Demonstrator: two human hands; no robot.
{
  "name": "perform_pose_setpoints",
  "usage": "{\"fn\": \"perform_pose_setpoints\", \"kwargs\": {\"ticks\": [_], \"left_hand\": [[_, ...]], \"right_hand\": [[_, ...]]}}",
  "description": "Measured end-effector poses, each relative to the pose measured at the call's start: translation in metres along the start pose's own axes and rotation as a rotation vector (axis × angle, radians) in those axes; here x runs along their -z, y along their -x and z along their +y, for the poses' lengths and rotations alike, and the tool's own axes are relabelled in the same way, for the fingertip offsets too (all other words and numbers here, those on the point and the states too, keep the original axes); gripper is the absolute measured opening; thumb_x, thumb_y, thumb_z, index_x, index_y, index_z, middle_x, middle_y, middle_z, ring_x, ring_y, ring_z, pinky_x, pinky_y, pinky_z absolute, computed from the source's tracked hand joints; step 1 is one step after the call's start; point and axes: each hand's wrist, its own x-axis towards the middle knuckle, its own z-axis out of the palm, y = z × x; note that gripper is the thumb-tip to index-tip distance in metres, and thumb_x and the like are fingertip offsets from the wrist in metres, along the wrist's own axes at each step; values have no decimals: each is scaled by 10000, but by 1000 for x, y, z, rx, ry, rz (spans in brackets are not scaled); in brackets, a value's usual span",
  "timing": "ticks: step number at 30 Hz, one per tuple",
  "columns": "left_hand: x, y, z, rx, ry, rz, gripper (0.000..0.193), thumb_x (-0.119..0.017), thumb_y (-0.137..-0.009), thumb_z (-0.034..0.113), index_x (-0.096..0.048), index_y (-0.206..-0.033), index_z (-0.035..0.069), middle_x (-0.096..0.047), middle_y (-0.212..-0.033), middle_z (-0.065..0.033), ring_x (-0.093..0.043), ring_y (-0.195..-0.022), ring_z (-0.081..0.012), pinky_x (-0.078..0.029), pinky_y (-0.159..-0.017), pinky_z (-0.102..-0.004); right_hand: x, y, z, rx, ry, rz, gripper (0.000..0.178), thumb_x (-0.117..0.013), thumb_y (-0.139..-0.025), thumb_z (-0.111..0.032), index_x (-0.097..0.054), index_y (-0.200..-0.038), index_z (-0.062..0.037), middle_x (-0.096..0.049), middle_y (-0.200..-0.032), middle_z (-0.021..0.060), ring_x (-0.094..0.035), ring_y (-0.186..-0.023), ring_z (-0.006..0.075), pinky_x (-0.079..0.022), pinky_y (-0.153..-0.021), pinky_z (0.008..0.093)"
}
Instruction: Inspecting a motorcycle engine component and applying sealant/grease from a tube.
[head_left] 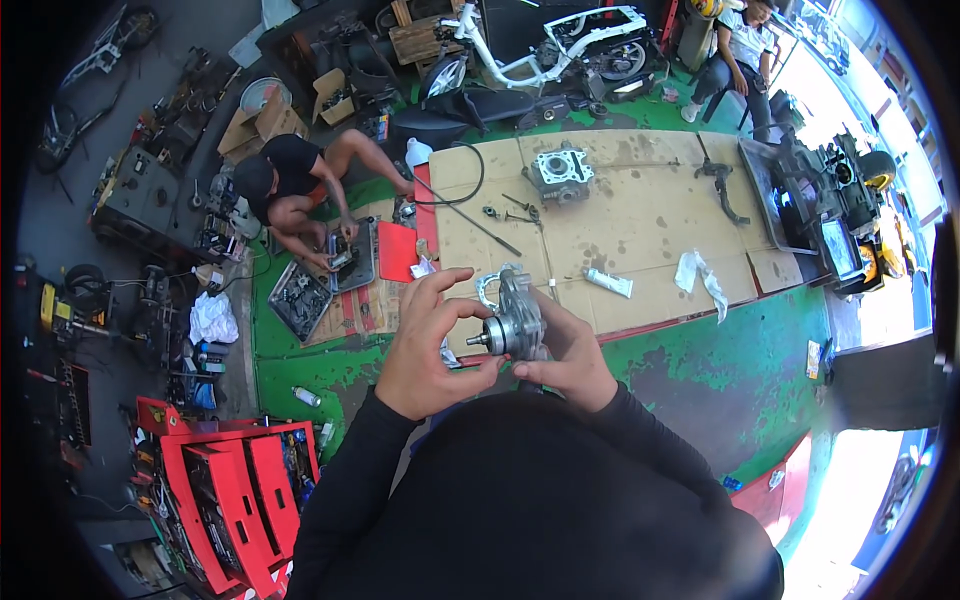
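Between my two hands, above the near edge of the cardboard-covered table, is a silver metal engine part that looks like a water pump. Its round collar and thin shaft point left, and a pale curved edge shows at its upper left. My right hand grips the body from the right, thumb underneath. The thumb and fingers of my left hand curl around the collar end; the index finger is raised. Beyond them on the cardboard are an engine cylinder, valve-like metal pieces and a white tube.
A crumpled plastic wrapper and a dark bracket lie further right, beside a tray and an engine. A co-worker crouches at left over parts. A red tool cabinet stands lower left; a motorcycle frame is behind.
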Motion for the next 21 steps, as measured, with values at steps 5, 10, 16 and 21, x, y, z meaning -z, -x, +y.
{"fn": "perform_pose_setpoints", "kwargs": {"ticks": [5,10,16,21], "left_hand": [[-5,3,-4,0,81,15,462,-759,-573,140,-630,-1010,66,-466,-1377,-163,-441,-1236,-346,-351,-1027,-434],[-7,7,-12,23,88,-13,532,-762,-589,150,-615,-1093,59,-456,-1386,-166,-438,-1253,-347,-350,-1038,-423],[-14,21,-26,97,213,-32,614,-780,-666,178,-558,-1224,52,-462,-1372,-162,-444,-1263,-334,-345,-1057,-423],[-26,50,-48,440,754,8,755,-773,-721,193,-432,-1378,44,-452,-1390,-148,-449,-1269,-299,-349,-1061,-423]], "right_hand": [[6,-2,2,167,258,-40,937,-855,-645,-74,-392,-1450,51,-551,-1330,200,-570,-1099,226,-458,-949,320],[4,-4,-6,175,365,-47,946,-863,-630,-82,-403,-1448,40,-549,-1341,185,-566,-1109,218,-455,-950,318],[12,-7,9,128,347,-31,938,-865,-633,-93,-417,-1450,15,-539,-1359,171,-568,-1093,211,-453,-945,313],[24,-9,28,133,431,-22,900,-855,-651,-114,-435,-1439,-7,-560,-1325,172,-585,-1077,237,-460,-944,320]]}}
